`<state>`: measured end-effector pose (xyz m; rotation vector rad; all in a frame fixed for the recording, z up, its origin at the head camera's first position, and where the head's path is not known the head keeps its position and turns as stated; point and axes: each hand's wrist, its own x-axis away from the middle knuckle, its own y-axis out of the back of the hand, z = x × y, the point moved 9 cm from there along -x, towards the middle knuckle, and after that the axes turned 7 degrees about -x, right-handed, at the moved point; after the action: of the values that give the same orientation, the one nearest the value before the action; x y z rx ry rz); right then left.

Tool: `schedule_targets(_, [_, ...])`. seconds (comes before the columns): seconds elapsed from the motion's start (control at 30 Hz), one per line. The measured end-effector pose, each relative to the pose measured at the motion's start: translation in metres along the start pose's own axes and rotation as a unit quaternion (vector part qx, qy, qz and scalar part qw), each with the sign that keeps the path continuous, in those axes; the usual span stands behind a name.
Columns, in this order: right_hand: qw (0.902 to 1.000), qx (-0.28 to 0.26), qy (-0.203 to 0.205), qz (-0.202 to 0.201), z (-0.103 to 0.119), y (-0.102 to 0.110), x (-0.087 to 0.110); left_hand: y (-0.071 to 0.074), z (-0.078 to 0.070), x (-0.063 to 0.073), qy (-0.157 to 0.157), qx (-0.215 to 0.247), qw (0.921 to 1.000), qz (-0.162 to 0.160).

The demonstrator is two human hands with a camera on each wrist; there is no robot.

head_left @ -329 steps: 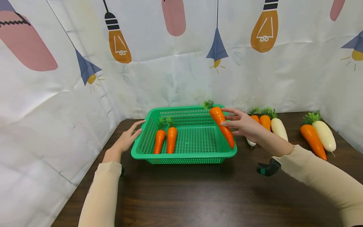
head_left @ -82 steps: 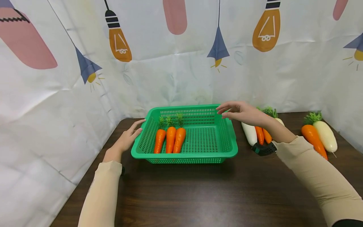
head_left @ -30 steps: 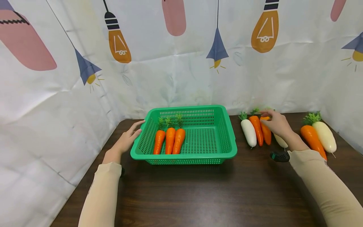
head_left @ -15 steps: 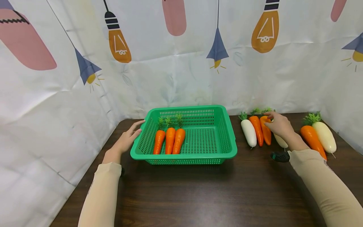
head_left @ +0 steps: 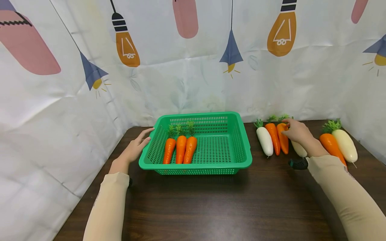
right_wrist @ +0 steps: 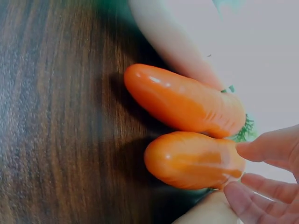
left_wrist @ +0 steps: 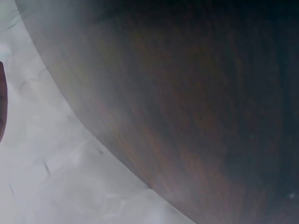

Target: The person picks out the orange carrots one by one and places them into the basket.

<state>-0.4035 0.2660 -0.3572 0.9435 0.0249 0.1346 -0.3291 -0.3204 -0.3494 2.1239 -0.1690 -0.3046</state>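
My left hand (head_left: 134, 147) lies against the left rim of a green plastic basket (head_left: 196, 165), fingers extended. Inside the basket, three orange carrots (head_left: 181, 149) with leafy tops lie side by side at the left. My right hand (head_left: 297, 132) is at the thick end of another carrot (right_wrist: 191, 161) lying on the table, thumb on one side and fingers on the other. Left of it lie a second carrot (head_left: 272, 139) and a white radish (head_left: 265, 142). Another white radish (head_left: 299, 149) lies partly hidden under the right hand.
At the far right, a larger carrot (head_left: 331, 145) and a large white radish (head_left: 345, 145) lie together, the carrot partly behind the sleeve. The dark wooden table (head_left: 196, 207) ends at a patterned white cloth (head_left: 196, 87) behind and to the left.
A third carrot has come into the basket. The right hand has moved from the basket to the vegetables at the right and settled closer on a carrot. The left hand stays put.
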Motion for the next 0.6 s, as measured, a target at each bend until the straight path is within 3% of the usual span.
schedule_targets(0.6, [0.9973,0.069,-0.001,0.026,-0.002,-0.006,-0.013,0.001,-0.003,0.000,-0.005,0.000,1.0000,0.003])
